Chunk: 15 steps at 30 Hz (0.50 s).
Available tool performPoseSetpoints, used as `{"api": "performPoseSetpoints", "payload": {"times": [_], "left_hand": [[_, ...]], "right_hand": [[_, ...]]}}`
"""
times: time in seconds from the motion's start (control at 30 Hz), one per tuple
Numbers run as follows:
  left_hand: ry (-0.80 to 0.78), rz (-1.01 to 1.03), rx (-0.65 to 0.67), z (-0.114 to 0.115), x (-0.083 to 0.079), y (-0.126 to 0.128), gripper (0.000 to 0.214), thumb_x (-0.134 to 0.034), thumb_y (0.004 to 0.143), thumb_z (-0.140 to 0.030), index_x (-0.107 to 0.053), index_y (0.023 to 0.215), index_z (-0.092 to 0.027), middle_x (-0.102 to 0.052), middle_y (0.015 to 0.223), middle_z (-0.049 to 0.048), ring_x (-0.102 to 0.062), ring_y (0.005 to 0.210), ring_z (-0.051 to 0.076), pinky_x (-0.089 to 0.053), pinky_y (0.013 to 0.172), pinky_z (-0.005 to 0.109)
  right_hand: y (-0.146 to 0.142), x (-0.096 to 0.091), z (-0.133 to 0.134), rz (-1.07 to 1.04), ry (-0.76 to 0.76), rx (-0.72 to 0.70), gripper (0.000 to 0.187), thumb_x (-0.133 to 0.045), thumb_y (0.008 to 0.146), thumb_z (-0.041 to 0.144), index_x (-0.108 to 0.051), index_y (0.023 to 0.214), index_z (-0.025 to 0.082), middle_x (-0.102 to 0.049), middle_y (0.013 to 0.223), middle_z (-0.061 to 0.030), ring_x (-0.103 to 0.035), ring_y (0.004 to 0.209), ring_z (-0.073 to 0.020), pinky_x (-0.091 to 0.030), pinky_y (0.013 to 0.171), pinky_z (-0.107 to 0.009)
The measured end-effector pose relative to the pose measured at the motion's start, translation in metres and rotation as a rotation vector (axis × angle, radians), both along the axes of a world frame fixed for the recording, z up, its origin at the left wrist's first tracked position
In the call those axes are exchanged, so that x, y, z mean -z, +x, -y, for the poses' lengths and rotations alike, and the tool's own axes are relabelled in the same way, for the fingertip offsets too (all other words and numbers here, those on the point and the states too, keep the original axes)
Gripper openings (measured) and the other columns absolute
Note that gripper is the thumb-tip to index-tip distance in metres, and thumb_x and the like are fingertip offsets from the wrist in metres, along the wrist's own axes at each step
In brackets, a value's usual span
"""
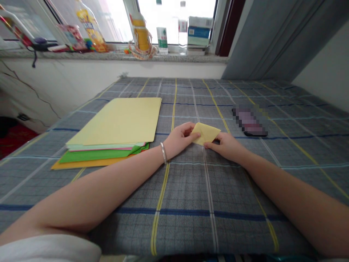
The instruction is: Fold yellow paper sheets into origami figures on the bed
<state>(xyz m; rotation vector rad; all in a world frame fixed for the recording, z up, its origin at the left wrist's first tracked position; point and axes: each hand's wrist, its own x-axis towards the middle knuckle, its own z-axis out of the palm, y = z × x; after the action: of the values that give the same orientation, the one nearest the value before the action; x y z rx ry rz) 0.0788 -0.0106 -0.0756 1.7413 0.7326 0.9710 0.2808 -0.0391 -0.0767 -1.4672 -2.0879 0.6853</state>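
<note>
Between my two hands is a small piece of folded yellow paper (205,134), held up a little off the checked cloth. My left hand (181,138) pinches its left side, thumb on the near face and fingers behind. On the lower right edge, my right hand (225,146) grips the paper between thumb and fingers; its fingertips are partly hidden behind the sheet. A silver bangle (163,153) circles my left wrist. To the left of my left hand lies a stack of coloured paper (117,122), pale yellow on top, with green and orange sheets showing below.
A pixelated phone-like object (249,121) lies to the right on the grey checked cloth (185,189). Along the windowsill (174,58) at the back stand a yellow bottle (141,34), a white-green tube (162,40) and stacked boxes (199,34). A grey curtain (267,36) hangs at right.
</note>
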Motion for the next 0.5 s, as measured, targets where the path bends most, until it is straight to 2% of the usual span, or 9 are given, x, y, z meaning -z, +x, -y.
{"api": "performPoseSetpoints", "payload": {"times": [0.13,0.2,0.37,0.5], "left_hand": [[0.106,-0.022,-0.238,0.0022,-0.0043,-0.0023,0.027,-0.054,0.085,-0.041,-0.056,0.075,-0.017,-0.051,0.066,-0.0022,-0.046,0.062,0.01,-0.038,0.057,0.022],[0.142,-0.028,-0.285,0.003,-0.005,-0.0026,0.026,-0.054,0.085,-0.04,-0.054,0.072,-0.017,-0.05,0.066,-0.0021,-0.045,0.062,0.01,-0.038,0.057,0.022],[0.223,-0.026,-0.298,0.0042,-0.004,-0.0006,0.021,-0.053,0.086,-0.036,-0.052,0.075,-0.018,-0.052,0.07,-0.0012,-0.046,0.065,0.01,-0.039,0.058,0.021],[0.172,-0.069,-0.224,-0.0012,0.0,-0.001,0.02,-0.055,0.086,-0.036,-0.053,0.08,-0.017,-0.053,0.07,-0.0015,-0.048,0.064,0.01,-0.041,0.058,0.021]], "right_hand": [[-0.0038,-0.0023,-0.0004,0.075,0.011,0.009,0.017,-0.062,0.08,0.03,-0.071,0.088,0.018,-0.072,0.08,-0.0052,-0.063,0.071,-0.0193,-0.047,0.063,-0.031],[-0.0048,-0.0023,0.0,0.093,0.032,0.011,0.016,-0.061,0.08,0.03,-0.071,0.086,0.019,-0.071,0.076,-0.0038,-0.061,0.066,-0.0175,-0.045,0.06,-0.029],[-0.0038,0.0032,-0.0002,0.039,0.028,0.021,0.019,-0.061,0.079,0.032,-0.07,0.088,0.018,-0.07,0.077,-0.0044,-0.06,0.066,-0.0174,-0.044,0.061,-0.03],[-0.0018,0.0058,-0.0004,-0.029,0.017,0.018,0.022,-0.058,0.081,0.037,-0.069,0.082,0.018,-0.066,0.07,-0.0028,-0.055,0.061,-0.0163,-0.041,0.056,-0.029]]}}
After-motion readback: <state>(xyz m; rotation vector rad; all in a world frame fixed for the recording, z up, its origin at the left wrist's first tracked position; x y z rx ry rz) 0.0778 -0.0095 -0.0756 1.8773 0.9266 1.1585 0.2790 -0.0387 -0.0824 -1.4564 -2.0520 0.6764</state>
